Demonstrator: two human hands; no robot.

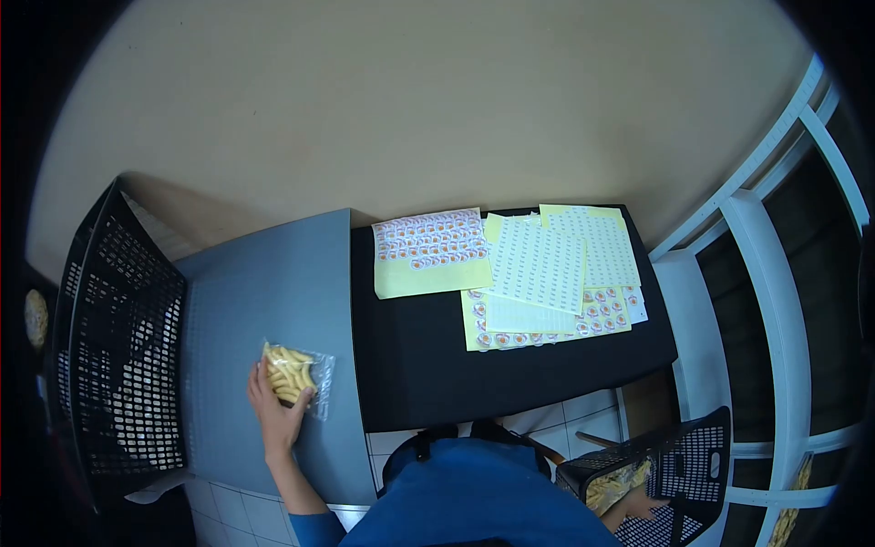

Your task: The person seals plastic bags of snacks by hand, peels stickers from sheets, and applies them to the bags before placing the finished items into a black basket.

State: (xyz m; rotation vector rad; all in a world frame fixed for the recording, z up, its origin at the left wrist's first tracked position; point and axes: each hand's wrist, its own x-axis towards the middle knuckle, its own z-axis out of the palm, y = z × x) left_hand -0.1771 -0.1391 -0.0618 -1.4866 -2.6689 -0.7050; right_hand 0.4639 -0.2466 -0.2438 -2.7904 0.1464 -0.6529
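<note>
A clear plastic bag of pale yellow curved pieces (292,373) lies on the grey board at the left. My left hand (277,406) is on its lower left side, thumb and fingers closed round the filled part. At the lower right, my right hand (641,503) reaches into a black crate (697,465), fingers spread, with nothing seen in them. Beside that hand, inside the crate, is another bag of yellow pieces (618,488).
A tall black crate (123,346) stands at the far left, beside the grey board (264,273). Sticker sheets (538,264) overlap on the black table (410,365). A white metal frame (770,310) rises at the right, and a wall runs behind.
</note>
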